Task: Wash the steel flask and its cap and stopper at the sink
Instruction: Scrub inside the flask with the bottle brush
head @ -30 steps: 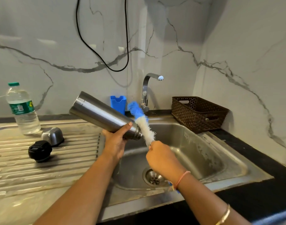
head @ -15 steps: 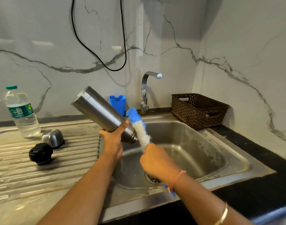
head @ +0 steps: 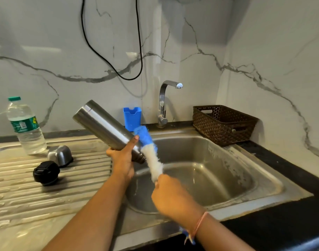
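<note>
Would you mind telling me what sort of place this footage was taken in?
Most likely a home kitchen: a steel sink with a ribbed draining board, a tap behind it, and a flask and bottle brush held over the basin.

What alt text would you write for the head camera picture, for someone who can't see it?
Over a steel sink, the left hand holds a flask tilted mouth-down while the right hand holds a blue-and-white brush beside its neck. A cap and black stopper lie on the drainboard at left.
</note>
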Action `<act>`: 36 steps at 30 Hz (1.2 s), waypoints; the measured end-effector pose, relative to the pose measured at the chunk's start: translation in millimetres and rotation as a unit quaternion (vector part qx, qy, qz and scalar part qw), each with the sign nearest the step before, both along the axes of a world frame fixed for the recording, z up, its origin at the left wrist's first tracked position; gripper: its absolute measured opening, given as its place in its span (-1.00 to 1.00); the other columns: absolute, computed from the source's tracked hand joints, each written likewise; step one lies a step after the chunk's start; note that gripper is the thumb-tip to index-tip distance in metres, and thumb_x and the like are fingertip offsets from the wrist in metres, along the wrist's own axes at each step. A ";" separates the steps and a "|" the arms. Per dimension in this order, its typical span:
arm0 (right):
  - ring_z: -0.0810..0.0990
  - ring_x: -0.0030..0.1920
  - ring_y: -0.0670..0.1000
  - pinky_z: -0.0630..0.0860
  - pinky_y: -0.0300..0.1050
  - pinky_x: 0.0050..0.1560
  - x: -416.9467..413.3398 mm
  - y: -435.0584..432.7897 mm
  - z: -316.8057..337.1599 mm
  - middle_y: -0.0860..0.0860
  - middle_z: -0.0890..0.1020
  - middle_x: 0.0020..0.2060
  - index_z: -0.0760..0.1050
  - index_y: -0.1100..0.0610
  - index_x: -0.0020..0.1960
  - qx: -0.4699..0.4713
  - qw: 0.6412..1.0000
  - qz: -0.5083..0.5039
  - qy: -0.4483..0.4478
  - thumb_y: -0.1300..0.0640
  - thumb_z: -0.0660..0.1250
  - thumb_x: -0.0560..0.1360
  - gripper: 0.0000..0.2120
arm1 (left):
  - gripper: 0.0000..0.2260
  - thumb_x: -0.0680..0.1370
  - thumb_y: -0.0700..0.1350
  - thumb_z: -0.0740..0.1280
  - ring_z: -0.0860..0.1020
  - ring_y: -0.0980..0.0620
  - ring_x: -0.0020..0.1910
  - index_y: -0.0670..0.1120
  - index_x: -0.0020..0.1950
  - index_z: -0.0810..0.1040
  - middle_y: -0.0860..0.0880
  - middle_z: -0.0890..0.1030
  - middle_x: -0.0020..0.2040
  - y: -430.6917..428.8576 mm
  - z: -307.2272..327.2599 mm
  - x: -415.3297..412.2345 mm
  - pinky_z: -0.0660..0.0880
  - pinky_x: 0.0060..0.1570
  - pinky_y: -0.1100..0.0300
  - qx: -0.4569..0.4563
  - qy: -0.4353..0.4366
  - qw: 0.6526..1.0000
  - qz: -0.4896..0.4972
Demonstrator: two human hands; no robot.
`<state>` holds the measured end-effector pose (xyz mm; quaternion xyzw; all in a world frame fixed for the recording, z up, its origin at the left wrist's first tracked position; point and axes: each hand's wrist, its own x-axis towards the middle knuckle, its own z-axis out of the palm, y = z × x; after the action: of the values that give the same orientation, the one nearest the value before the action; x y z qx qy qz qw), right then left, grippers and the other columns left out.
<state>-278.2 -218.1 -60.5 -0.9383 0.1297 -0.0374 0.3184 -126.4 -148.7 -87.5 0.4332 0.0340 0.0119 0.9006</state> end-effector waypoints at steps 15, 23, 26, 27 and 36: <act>0.52 0.20 0.13 0.37 -0.21 -0.04 0.8 0.9 -6.3 0.13 0.53 0.22 0.41 0.17 0.31 -0.028 0.999 -0.015 0.032 0.15 0.11 0.56 -0.66 | -0.47 0.43 -0.34 0.39 0.59 -0.02 -0.06 -0.09 0.34 0.31 -0.10 0.57 0.08 0.9 -3.1 4.8 0.53 -0.21 0.10 -0.016 -0.032 0.998 -0.045; 0.49 0.22 0.21 0.43 -0.12 0.07 32.2 -14.5 18.9 0.23 0.50 0.23 0.40 0.27 0.27 -0.003 0.999 -0.040 0.017 0.21 0.14 0.55 -0.68 | -0.21 0.24 -0.23 0.58 0.59 -0.10 0.07 -0.10 0.34 0.22 -0.12 0.54 0.12 -10.6 2.6 -9.7 0.54 0.11 -0.07 0.028 -0.063 0.995 -0.067; 0.53 0.16 0.16 0.39 -0.18 -0.05 17.2 -6.1 6.1 0.17 0.54 0.19 0.42 0.23 0.27 -0.001 0.999 -0.020 0.028 0.19 0.13 0.54 -0.67 | -0.34 0.36 -0.27 0.51 0.56 -0.04 0.01 -0.03 0.25 0.14 -0.07 0.49 0.07 -4.6 -0.5 -1.2 0.52 0.08 -0.02 0.057 -0.039 0.997 -0.018; 0.53 0.15 0.13 0.36 -0.21 -0.09 10.7 -3.5 2.4 0.15 0.54 0.19 0.42 0.21 0.27 0.005 0.999 -0.013 0.031 0.19 0.11 0.54 -0.67 | -0.37 0.37 -0.26 0.50 0.55 -0.04 -0.01 -0.02 0.23 0.15 -0.08 0.48 0.06 -1.3 -1.9 1.3 0.52 0.06 -0.03 0.045 -0.028 0.999 -0.012; 0.51 0.20 0.20 0.42 -0.13 0.00 30.2 -13.6 18.7 0.21 0.52 0.22 0.40 0.25 0.29 -0.013 0.998 -0.051 0.028 0.22 0.13 0.53 -0.66 | -0.53 0.47 -0.26 0.38 0.59 -0.06 -0.03 -0.05 0.30 0.30 -0.10 0.56 0.08 -11.3 -0.5 -9.3 0.55 -0.13 0.03 -0.014 -0.036 0.996 -0.078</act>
<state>-248.0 -231.7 -41.8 -0.9352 0.1857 -0.0291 0.3002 -135.6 -160.0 -88.0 0.4209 -0.0317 -0.0432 0.9055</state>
